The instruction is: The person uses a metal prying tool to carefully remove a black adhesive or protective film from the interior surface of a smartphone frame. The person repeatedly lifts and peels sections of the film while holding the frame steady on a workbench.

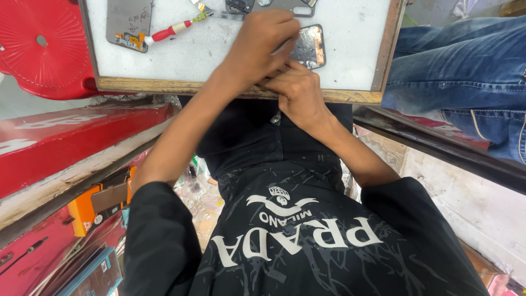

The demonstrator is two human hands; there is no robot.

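Observation:
An opened phone [311, 46] with its insides showing lies on a white work board [350, 38] framed in wood. My left hand [263, 44] reaches over it, closed on a thin metal tool [282, 46] whose tip points at the phone's left edge. My right hand [298, 93] comes up from the board's near edge. Its curled fingers press at the phone's near corner, partly hidden under the left hand. The two hands touch.
A red-handled screwdriver [167, 32], a grey phone panel [129, 22] and other phone parts [298, 6] lie on the board. A red plastic stool [44, 49] stands left. Another person's legs in jeans [466, 71] are on the right. An orange box [96, 203] sits below a red counter [71, 142].

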